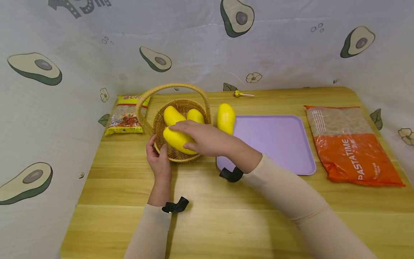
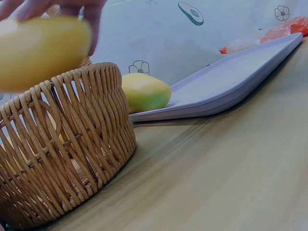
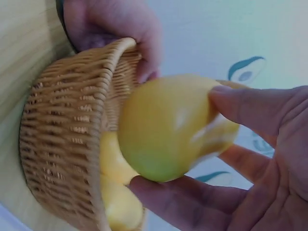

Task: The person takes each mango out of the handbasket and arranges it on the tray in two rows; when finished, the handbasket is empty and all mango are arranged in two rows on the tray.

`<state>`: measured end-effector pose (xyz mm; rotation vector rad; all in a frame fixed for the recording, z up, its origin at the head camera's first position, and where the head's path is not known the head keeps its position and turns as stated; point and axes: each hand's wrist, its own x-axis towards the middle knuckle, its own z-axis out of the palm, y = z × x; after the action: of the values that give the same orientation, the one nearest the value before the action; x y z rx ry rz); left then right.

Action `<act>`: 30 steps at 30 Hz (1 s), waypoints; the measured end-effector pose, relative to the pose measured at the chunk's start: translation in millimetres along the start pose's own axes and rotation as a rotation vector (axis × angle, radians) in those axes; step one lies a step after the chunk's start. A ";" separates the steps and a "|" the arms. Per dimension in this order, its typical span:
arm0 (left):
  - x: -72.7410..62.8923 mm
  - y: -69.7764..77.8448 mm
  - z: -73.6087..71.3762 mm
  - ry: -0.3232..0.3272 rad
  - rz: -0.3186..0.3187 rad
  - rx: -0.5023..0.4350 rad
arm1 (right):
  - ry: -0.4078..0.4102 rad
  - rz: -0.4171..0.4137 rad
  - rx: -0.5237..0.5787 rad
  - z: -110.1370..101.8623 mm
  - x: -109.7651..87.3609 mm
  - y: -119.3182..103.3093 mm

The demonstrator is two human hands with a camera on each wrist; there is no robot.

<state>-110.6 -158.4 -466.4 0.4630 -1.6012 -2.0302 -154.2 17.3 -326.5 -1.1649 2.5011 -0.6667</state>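
My right hand (image 1: 208, 138) grips a yellow mango (image 1: 178, 140) over the near side of a wicker basket (image 1: 182, 160). In the right wrist view the thumb and fingers wrap this mango (image 3: 168, 130), which has a greenish end, at the basket's mouth. Two more mangoes, one on the left (image 1: 173, 116) and one on the right (image 1: 195, 115), lie inside the basket. With thumb and fingers at its near left rim, my left hand (image 1: 159, 158) holds the basket. Another mango (image 1: 225, 117) lies at the left edge of a purple tray (image 1: 271, 144), right of the basket.
A yellow food packet (image 1: 127, 115) lies behind the basket on the left. An orange pasta bag (image 1: 355, 147) is right of the tray. A lollipop (image 1: 239, 94) lies near the table's back edge, by the patterned cloth backdrop. The basket's tall handle (image 1: 174, 85) arches over its far side.
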 end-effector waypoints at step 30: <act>0.0 -2.2 0.1 -0.014 0.022 -0.043 | 0.431 -0.069 0.938 -4.0 -123.2 87.2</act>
<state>-111.1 -157.9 -468.5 0.4144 -1.5612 -2.0519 -134.5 163.3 -359.9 -0.7733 1.9533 -1.9832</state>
